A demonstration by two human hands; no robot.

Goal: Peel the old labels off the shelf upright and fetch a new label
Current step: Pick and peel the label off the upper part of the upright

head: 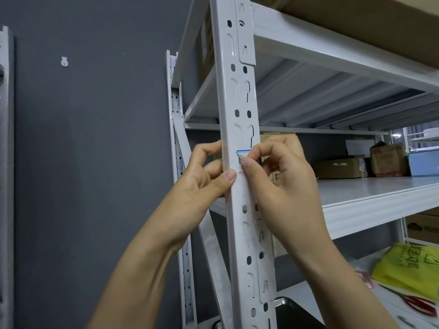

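A white perforated shelf upright runs from top to bottom through the middle of the view. A small label with a blue top edge sticks to its front face at mid height. My right hand pinches this label between thumb and forefinger, and most of the label is hidden behind the fingers. My left hand grips the upright from the left, its thumb pressed on the front face just below the label and its fingers curled round the side.
White shelf boards extend to the right, bearing brown cardboard boxes and a blue box. A yellow bag and red-handled scissors lie on the lower shelf. A dark grey wall is at left.
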